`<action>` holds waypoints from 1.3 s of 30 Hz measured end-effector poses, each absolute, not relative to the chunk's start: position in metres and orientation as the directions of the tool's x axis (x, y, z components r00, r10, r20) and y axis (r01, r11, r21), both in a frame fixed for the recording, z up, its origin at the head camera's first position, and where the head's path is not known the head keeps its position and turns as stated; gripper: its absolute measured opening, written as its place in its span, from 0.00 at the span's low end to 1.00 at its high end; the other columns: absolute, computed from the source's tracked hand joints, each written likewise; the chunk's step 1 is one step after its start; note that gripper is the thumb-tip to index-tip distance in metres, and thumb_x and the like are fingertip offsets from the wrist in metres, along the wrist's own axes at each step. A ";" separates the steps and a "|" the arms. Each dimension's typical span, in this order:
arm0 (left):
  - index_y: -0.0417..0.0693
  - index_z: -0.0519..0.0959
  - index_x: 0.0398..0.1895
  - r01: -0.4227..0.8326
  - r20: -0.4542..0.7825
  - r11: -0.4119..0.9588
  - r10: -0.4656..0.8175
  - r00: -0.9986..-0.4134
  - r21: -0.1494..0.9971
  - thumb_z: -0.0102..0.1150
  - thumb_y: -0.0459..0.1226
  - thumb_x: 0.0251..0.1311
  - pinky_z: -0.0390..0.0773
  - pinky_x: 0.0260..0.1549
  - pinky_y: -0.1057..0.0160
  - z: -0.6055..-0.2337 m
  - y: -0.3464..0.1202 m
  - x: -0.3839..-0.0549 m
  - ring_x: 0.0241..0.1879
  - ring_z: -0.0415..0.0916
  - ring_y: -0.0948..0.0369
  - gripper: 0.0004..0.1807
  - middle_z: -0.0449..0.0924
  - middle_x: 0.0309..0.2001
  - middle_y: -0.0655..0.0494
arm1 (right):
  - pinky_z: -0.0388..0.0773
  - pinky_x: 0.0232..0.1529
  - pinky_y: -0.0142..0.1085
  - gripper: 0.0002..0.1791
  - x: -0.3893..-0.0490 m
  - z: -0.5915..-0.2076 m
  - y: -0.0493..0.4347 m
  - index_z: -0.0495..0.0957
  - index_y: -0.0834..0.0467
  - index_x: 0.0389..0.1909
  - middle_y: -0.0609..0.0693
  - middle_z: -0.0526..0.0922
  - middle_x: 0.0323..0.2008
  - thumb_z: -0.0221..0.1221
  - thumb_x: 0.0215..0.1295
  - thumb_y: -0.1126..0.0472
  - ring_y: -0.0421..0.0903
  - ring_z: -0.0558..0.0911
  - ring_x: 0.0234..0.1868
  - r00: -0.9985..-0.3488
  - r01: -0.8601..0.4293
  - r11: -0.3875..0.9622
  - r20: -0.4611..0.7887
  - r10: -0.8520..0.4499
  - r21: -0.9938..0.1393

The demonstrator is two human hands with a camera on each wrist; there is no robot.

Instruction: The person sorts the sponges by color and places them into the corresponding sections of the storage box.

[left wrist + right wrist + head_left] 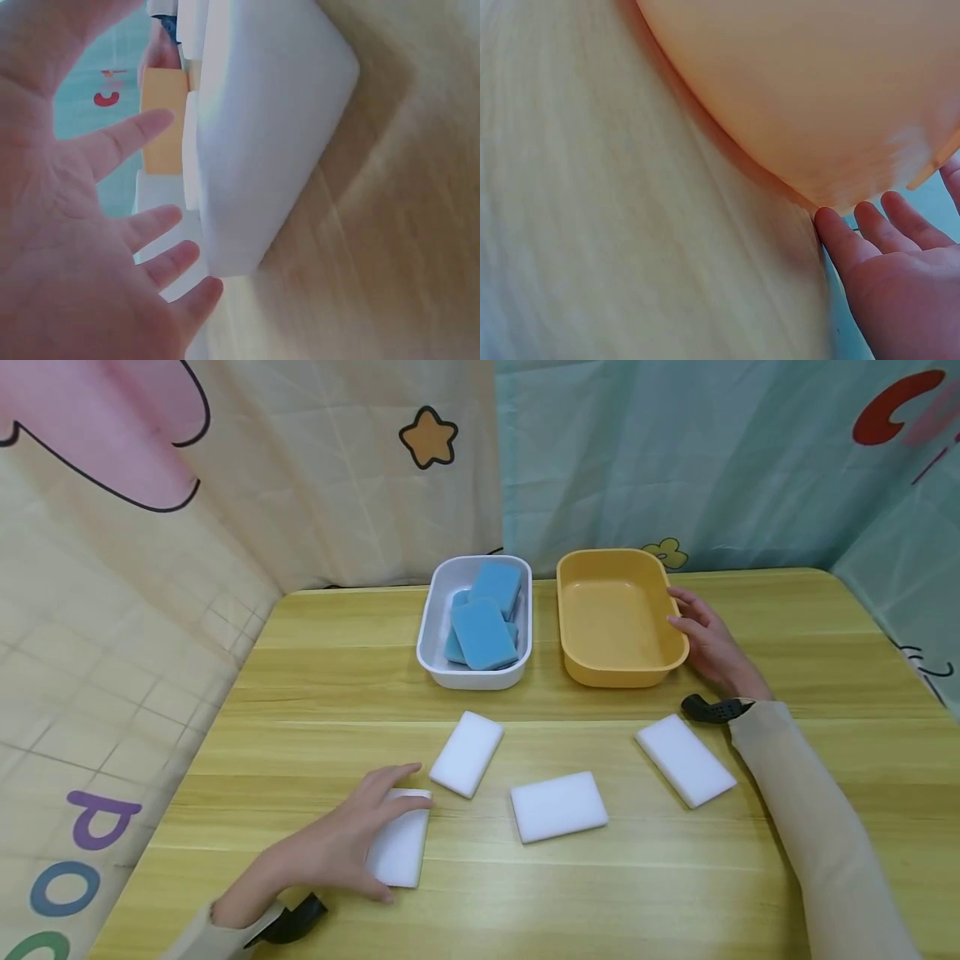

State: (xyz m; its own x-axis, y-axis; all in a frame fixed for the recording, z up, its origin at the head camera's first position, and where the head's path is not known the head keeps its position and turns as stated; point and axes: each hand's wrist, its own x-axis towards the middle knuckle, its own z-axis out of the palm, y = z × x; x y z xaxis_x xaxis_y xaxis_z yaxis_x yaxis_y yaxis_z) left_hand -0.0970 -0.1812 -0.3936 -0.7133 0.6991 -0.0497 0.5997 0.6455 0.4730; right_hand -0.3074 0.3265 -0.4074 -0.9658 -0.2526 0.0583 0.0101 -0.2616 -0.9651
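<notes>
My left hand (pixel 345 831) arches over a white sponge block (pixel 402 847), its fingers spread along the far side and the thumb by the near end. In the left wrist view the fingers (pixel 154 266) are stretched out beside the block (pixel 277 127), which stands close to the palm. My right hand (pixel 716 647) rests against the right side of a yellow tub (pixel 618 677). Seen from the right wrist, its nearly straight fingertips (pixel 829 221) are right at the tub's outer wall (pixel 802 90).
Further white blocks lie on the wooden table (pixel 525 902): one (pixel 467 754) beside the left hand, one (pixel 558 807) in the middle, one (pixel 686 760) near the right sleeve. Left of the tub, a white tub (pixel 480 681) contains several blue sponges (pixel 483 635). Printed curtains (pixel 337 485) hang behind.
</notes>
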 end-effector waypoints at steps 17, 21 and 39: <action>0.66 0.66 0.62 0.635 -0.092 0.647 0.728 -0.680 0.423 0.78 0.42 0.30 0.76 0.46 0.56 -0.393 -0.184 -0.095 0.61 0.58 0.54 0.48 0.57 0.66 0.52 | 0.78 0.45 0.25 0.26 -0.308 -0.403 0.330 0.57 0.52 0.67 0.47 0.58 0.64 0.48 0.70 0.64 0.39 0.70 0.56 -0.972 0.012 -0.227 0.042 -0.229 -0.974; 0.66 0.66 0.63 0.641 -0.098 0.628 0.743 -0.662 0.440 0.78 0.44 0.30 0.76 0.47 0.56 -0.389 -0.184 -0.097 0.61 0.59 0.54 0.48 0.57 0.66 0.51 | 0.78 0.45 0.25 0.25 -0.308 -0.403 0.330 0.58 0.51 0.67 0.45 0.59 0.63 0.48 0.70 0.64 0.38 0.70 0.55 -0.971 0.014 -0.238 0.043 -0.234 -0.971; 0.62 0.69 0.61 0.789 0.102 0.492 0.822 -0.560 0.367 0.78 0.47 0.30 0.76 0.46 0.57 -0.368 -0.170 -0.101 0.62 0.58 0.56 0.47 0.58 0.67 0.52 | 0.78 0.46 0.26 0.25 -0.303 -0.409 0.326 0.58 0.51 0.66 0.45 0.60 0.63 0.46 0.70 0.66 0.37 0.72 0.54 -0.962 0.026 -0.293 0.056 -0.266 -0.956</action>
State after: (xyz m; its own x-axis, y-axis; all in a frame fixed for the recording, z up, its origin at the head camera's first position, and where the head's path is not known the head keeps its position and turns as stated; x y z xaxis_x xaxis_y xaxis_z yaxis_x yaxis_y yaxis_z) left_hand -0.1011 -0.1702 -0.3678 -0.5600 0.8223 0.1015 0.7892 0.4921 0.3674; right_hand -0.3026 0.3258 -0.4092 -0.9624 -0.2658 0.0556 0.0257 -0.2929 -0.9558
